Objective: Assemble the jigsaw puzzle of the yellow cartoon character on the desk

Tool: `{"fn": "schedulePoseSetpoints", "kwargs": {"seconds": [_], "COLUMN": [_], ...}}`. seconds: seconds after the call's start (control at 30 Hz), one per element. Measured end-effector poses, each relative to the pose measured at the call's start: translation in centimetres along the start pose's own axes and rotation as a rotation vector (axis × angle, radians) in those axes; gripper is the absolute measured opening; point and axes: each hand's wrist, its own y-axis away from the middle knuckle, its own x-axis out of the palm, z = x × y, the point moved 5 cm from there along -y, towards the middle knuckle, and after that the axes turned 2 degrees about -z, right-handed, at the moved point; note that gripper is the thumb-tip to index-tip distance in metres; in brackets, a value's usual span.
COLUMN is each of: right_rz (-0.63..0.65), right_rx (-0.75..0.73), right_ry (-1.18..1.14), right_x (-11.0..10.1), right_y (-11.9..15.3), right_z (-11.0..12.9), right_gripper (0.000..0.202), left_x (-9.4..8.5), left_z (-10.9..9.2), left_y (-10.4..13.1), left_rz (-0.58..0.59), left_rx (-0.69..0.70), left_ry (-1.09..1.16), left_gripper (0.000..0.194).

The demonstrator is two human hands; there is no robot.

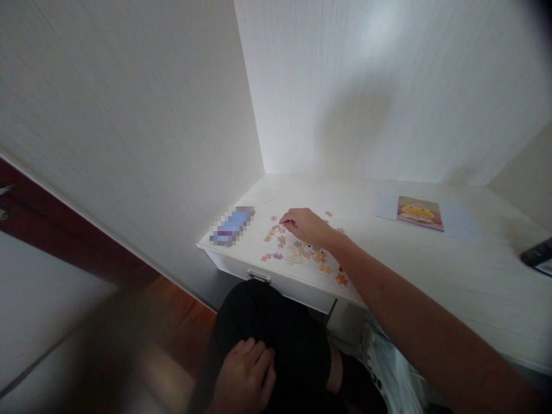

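On the counter's (pixel 422 259) left, my right hand (pixel 308 225) leans over puzzle pieces (pixel 295 253), pinch unclear to me. Nearer, my left hand (pixel 250 368) lies curled.

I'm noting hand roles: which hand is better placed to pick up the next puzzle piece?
Probably the right hand: it is over the desk, right at the puzzle pieces. The left hand is down by the dark-clad leg, away from them.

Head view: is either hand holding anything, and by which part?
Whether the right hand, at small multicoloured jigsaw pieces, pinches one cannot be told; the loosely curled left hand shows nothing held.
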Motion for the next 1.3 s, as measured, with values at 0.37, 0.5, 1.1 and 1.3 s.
{"fn": "schedulePoseSetpoints", "kwargs": {"seconds": [0.37,0.5,1.1,1.3], "right_rz": [0.136,0.455,0.439,0.425], "right_rx": [0.104,0.135,0.0,-0.082], "right_ry": [-0.06,-0.104,-0.059,-0.111], "right_x": [-1.0,-1.2,-0.5,0.2], "right_y": [0.5,1.9,2.1,2.0], "right_z": [-0.4,0.2,0.5,0.8], "right_gripper": [0.019,0.02,0.03,0.024], "left_x": [0.4,1.4,-4.8,-3.5], "left_z": [1.2,3.3,4.4,3.8], "left_y": [0.2,0.4,-15.2,-17.6], "left_rz": [0.056,0.102,-0.099,0.07], "left_rx": [-0.089,-0.173,-0.091,-0.113], "left_ry": [0.004,0.113,0.329,0.267], "left_gripper": [0.019,0.019,0.02,0.025]}}
